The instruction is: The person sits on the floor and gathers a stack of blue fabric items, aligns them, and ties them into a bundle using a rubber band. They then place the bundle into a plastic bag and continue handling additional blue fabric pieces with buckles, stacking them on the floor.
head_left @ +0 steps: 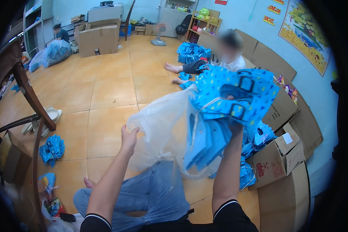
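Note:
My left hand [130,138] is closed on the edge of a large clear plastic bag [163,123], which hangs over my lap. Raised in front of me on the right is a bundle of blue patterned bags [255,91] with black handle-like pieces, a white tie running across it. My right hand [230,97] grips this bundle; most of the hand is hidden, with a few fingertips showing in its opening. Plain blue undersides of the bundle hang down next to the plastic bag, partly overlapping it.
More blue bundles [248,176] lie by cardboard boxes [270,164] on my right. Ahead, a person [230,50] sits near a blue pile [193,52]. A wooden chair [31,92], sandals [52,116] and another blue bundle [52,149] are on the left. A fan [158,33] stands farther back.

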Demonstrator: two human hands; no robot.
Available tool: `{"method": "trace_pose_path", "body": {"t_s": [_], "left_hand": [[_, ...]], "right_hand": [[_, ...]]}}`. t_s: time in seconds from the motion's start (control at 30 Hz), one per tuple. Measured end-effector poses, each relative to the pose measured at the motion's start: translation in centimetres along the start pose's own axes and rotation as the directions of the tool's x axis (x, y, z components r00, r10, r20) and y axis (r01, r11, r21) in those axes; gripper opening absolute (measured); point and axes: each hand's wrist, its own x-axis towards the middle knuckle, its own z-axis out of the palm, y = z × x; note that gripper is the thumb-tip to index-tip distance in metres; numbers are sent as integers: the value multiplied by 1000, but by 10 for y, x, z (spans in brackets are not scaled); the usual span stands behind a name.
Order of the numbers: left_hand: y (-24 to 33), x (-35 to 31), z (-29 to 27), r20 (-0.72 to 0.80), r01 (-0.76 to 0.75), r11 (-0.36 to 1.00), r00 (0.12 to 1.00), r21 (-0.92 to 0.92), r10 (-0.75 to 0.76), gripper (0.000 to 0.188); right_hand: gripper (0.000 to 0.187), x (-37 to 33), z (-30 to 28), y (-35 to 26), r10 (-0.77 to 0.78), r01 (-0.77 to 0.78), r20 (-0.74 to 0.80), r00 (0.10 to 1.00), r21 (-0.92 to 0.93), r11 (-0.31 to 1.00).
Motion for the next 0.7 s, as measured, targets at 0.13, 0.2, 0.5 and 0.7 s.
{"method": "trace_pose_path", "body": {"t_s": [0.13, 0.2, 0.5, 0.7], "left_hand": [[43, -53, 11, 509, -384, 899, 741, -213, 437, 71], [54, -66, 14, 770, 129, 901, 577, -414, 272, 68], [-14, -87, -33, 544, 447, 688, 834, -572, -89, 75], [-37, -130, -144, 284, 297, 763, 946, -574, -154, 75]], "right_hand": [[34, 3, 16, 38, 286, -287, 29, 958, 137, 948], [35, -13, 30, 68, 391, -392, 29, 920, 119, 912], [58, -63, 43, 94, 292, 179, 401, 868, -802, 569], [43, -51, -59, 156, 678, 383, 184, 712, -911, -155]]}}
